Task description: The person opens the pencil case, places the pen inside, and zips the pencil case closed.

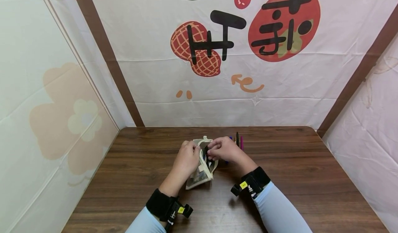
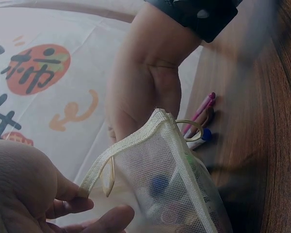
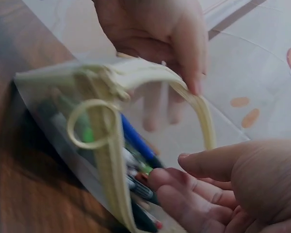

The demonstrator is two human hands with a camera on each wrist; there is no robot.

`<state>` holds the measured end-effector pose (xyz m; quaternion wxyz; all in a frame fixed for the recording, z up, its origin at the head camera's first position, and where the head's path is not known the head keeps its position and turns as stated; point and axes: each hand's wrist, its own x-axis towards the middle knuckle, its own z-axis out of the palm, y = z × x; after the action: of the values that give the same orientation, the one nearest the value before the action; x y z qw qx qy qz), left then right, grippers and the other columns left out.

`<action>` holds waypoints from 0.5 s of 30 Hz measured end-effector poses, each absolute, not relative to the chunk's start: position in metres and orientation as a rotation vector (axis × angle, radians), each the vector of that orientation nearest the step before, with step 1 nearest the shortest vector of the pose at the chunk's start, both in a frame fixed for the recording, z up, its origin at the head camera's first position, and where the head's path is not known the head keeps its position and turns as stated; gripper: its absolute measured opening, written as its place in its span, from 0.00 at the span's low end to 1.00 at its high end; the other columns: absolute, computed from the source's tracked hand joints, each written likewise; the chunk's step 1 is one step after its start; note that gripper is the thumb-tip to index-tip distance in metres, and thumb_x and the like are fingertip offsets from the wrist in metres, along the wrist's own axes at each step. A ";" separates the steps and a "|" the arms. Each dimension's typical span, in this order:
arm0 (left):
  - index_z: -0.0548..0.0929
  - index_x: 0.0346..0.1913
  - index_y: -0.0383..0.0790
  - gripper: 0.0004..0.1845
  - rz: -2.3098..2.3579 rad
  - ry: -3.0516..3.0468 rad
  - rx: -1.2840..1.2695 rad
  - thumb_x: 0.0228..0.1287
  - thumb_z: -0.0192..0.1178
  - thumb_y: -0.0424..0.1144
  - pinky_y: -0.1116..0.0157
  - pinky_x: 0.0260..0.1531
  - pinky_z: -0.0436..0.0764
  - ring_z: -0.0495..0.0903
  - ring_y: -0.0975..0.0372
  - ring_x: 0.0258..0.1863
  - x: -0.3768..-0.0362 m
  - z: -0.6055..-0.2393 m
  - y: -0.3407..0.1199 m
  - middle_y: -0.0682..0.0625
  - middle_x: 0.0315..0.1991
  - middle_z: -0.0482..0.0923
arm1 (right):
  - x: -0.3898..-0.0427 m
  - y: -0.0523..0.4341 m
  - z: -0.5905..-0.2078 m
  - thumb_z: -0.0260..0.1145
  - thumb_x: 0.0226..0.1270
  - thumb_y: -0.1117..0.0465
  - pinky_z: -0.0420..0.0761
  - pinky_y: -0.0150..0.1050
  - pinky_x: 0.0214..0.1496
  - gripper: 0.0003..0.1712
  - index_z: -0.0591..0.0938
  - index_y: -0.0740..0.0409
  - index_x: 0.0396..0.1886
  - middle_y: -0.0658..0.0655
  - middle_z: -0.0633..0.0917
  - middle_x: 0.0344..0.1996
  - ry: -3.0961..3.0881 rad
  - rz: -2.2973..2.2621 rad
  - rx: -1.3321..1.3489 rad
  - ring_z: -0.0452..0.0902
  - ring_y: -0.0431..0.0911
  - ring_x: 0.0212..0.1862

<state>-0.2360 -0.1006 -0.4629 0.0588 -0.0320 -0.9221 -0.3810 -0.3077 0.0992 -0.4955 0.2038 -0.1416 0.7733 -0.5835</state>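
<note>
Pouch: your mesh pencil pouch [image 1: 201, 171] stands mid-table, long side running from you towards the wall, mouth up.
Left hand: your left hand [image 1: 186, 158] pinches the rim.
Right hand: your right hand [image 1: 225, 149] has fingers curled into the opening, on the pens inside [image 3: 136, 160].
Loose pens: loose pens [image 1: 238, 141] lie just behind that hand, pointing away.

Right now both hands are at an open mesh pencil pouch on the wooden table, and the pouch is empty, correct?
Not empty. The pouch already holds several pens, as the right wrist view shows through its open mouth. The rest stands: the left hand and the right hand are both at the open mesh pouch on the wooden table.
</note>
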 end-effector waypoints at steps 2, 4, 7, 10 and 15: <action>0.79 0.38 0.39 0.12 -1.154 -2.784 -0.107 0.82 0.52 0.40 0.55 0.43 0.80 0.78 0.54 0.40 -0.236 -0.463 -0.101 0.41 0.48 0.75 | -0.309 0.105 -0.492 0.69 0.74 0.64 0.91 0.52 0.46 0.16 0.84 0.69 0.56 0.64 0.92 0.40 2.194 -1.603 -0.379 0.92 0.57 0.41; 0.79 0.37 0.38 0.12 -1.151 -2.776 -0.115 0.81 0.53 0.40 0.53 0.46 0.81 0.78 0.54 0.41 -0.236 -0.464 -0.100 0.41 0.48 0.75 | -0.311 0.112 -0.490 0.68 0.75 0.63 0.91 0.53 0.45 0.15 0.85 0.69 0.55 0.64 0.92 0.39 2.240 -1.594 -0.343 0.92 0.58 0.40; 0.80 0.38 0.38 0.12 -1.147 -2.770 -0.122 0.81 0.53 0.39 0.52 0.48 0.82 0.79 0.53 0.42 -0.236 -0.464 -0.100 0.41 0.47 0.76 | -0.317 0.123 -0.488 0.67 0.76 0.63 0.91 0.53 0.44 0.14 0.85 0.69 0.53 0.63 0.92 0.38 2.318 -1.590 -0.277 0.92 0.57 0.38; 0.80 0.38 0.38 0.12 -1.146 -2.765 -0.125 0.81 0.53 0.39 0.51 0.50 0.82 0.79 0.53 0.43 -0.236 -0.464 -0.099 0.41 0.47 0.76 | -0.321 0.135 -0.486 0.66 0.77 0.62 0.91 0.53 0.44 0.15 0.85 0.69 0.54 0.63 0.91 0.37 2.386 -1.591 -0.216 0.92 0.54 0.37; 0.81 0.39 0.37 0.12 -1.156 -2.775 -0.123 0.82 0.52 0.39 0.53 0.47 0.81 0.78 0.54 0.41 -0.236 -0.464 -0.099 0.41 0.47 0.75 | -0.329 0.157 -0.487 0.66 0.78 0.59 0.91 0.50 0.42 0.14 0.86 0.65 0.52 0.63 0.90 0.39 2.524 -1.536 -0.127 0.90 0.52 0.37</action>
<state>-0.2357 -0.0993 -0.4637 0.0663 -0.0406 -0.9203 -0.3835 -0.3288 0.1569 -0.4867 0.0920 -0.0429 0.8499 -0.5171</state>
